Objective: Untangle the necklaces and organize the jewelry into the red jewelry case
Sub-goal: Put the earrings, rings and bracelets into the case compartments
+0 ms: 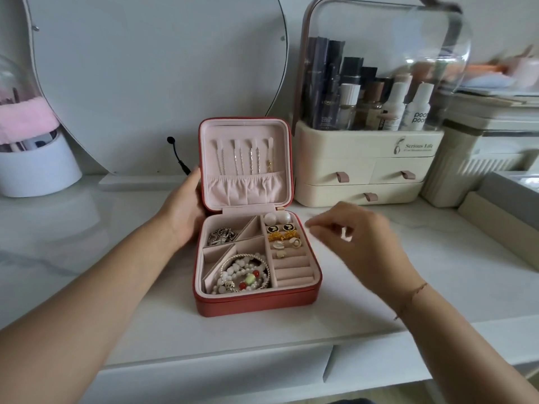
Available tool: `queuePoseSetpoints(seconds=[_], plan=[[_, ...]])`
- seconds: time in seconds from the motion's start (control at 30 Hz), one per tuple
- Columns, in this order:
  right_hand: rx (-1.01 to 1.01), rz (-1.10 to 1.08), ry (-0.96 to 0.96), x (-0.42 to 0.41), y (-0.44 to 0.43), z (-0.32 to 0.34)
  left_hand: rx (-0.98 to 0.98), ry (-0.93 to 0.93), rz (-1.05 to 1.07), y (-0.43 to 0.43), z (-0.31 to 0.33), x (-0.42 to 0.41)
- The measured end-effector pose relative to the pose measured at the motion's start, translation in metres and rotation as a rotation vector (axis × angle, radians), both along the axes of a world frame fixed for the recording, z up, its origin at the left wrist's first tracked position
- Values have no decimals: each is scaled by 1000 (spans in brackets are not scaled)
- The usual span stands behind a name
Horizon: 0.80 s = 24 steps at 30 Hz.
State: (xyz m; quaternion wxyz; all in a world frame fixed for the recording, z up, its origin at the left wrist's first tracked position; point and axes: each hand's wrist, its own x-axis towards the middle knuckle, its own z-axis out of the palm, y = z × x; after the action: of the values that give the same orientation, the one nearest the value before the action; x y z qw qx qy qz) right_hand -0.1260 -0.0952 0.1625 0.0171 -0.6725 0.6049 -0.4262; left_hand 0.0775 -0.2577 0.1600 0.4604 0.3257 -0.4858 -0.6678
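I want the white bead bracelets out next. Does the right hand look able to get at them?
Probably yes: the red jewelry case stands open, the white bead bracelets lie uncovered in its front-left compartment, and the right hand hovers beside it, nothing between.

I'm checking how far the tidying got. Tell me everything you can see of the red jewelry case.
The red jewelry case is a square box with pink velvety lining, open on the white table, lid upright. Chains hang from the lid's hooks into a gathered pocket. The base holds a silver chain, beaded bracelets and earrings on ring rolls. The left hand holds its left side.
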Motion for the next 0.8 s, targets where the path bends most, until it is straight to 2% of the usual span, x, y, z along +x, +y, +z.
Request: queuePoseSetpoints(seconds=[0.17, 0.33, 0.5, 0.8], plan=[[154, -209, -35, -60, -27, 6, -21, -20, 16, -3, -1, 2], [258, -179, 154, -66, -52, 4, -30, -27, 33, -2, -1, 1], [332, -133, 475, -56, -62, -7, -22, -18, 35, 0, 0, 1], [293, -134, 491, -55, -54, -7, -4, -8, 50, -3, 0, 0]])
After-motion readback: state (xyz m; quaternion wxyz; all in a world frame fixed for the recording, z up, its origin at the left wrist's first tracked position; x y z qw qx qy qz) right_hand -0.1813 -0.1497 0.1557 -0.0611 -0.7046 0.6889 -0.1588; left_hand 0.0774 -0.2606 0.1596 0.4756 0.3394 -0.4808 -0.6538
